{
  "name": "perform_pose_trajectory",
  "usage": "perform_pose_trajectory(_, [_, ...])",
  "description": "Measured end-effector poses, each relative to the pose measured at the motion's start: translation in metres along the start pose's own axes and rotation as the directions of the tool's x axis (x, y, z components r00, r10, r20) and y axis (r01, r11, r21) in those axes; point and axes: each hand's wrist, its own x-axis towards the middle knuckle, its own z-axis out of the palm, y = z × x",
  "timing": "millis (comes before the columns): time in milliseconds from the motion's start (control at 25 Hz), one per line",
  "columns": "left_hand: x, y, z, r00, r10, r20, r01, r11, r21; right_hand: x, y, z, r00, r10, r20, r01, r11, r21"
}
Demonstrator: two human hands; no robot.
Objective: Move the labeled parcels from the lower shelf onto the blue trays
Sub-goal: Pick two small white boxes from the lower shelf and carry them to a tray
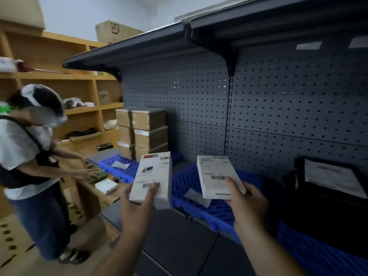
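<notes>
My left hand (137, 208) grips a white labeled parcel (153, 176) with barcodes and a red strip at its top, held upright above the shelf's front edge. In my right hand (247, 200) is a second white labeled parcel (218, 176), tilted over the middle blue tray (189, 182). A loose white paper slip (196, 197) lies on that tray. Another blue tray (119, 166) sits to the left, carrying a stack of brown cardboard boxes (147, 132) and a paper slip. A third blue tray (318, 255) shows at the lower right.
A black bag with a white label (328, 180) rests on the right tray. A grey pegboard (278, 108) backs the shelf, with a dark upper shelf (159, 46) overhead. At the left another person (29, 156) reaches toward a wooden shelving unit (79, 92).
</notes>
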Motion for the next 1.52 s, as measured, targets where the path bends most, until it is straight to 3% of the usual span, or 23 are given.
perform_pose_trajectory(200, [0.065, -0.01, 0.069, 0.939, -0.05, 0.339, 0.067, 0.997, -0.037, 0.043, 0.0, 0.003, 0.97, -0.006, -0.242, -0.009, 0.998, -0.061])
perform_pose_trajectory(320, [0.087, -0.019, 0.093, 0.886, -0.114, 0.449, 0.119, 0.993, 0.017, 0.051, 0.0, 0.002, 0.944, 0.032, -0.329, -0.048, 0.998, -0.041])
perform_pose_trajectory(520, [0.128, -0.04, 0.112, 0.836, -0.202, 0.511, 0.176, 0.979, 0.1, 0.05, 0.015, 0.018, 0.888, -0.029, -0.459, -0.041, 0.989, -0.143])
perform_pose_trajectory(760, [0.128, -0.049, 0.113, 0.841, -0.18, 0.51, 0.046, 0.963, 0.265, 0.044, 0.019, 0.029, 0.875, -0.154, -0.459, -0.039, 0.923, -0.383])
perform_pose_trajectory(840, [0.125, -0.048, 0.109, 0.847, -0.127, 0.517, -0.121, 0.899, 0.42, 0.04, 0.02, 0.023, 0.893, -0.227, -0.388, -0.09, 0.756, -0.648])
perform_pose_trajectory(920, [0.124, -0.048, 0.106, 0.85, -0.062, 0.524, -0.292, 0.772, 0.565, 0.034, 0.021, 0.019, 0.912, -0.264, -0.314, -0.178, 0.435, -0.883])
perform_pose_trajectory(960, [0.123, -0.046, 0.106, 0.847, -0.041, 0.53, -0.336, 0.732, 0.593, 0.033, 0.021, 0.017, 0.919, -0.257, -0.299, -0.201, 0.346, -0.916])
perform_pose_trajectory(1000, [0.123, -0.043, 0.105, 0.841, -0.037, 0.54, -0.356, 0.713, 0.604, 0.033, 0.019, 0.017, 0.927, -0.228, -0.299, -0.217, 0.325, -0.921])
perform_pose_trajectory(1200, [0.123, -0.037, 0.103, 0.809, -0.056, 0.585, -0.403, 0.672, 0.621, 0.032, 0.01, 0.018, 0.938, -0.176, -0.299, -0.215, 0.381, -0.899])
perform_pose_trajectory(1400, [0.12, -0.024, 0.099, 0.779, -0.07, 0.624, -0.422, 0.677, 0.603, 0.023, 0.012, 0.024, 0.932, -0.196, -0.306, -0.22, 0.367, -0.904])
perform_pose_trajectory(1520, [0.112, -0.006, 0.097, 0.74, 0.118, 0.662, -0.507, 0.745, 0.434, 0.015, 0.004, 0.025, 0.945, -0.227, -0.235, -0.117, 0.434, -0.893])
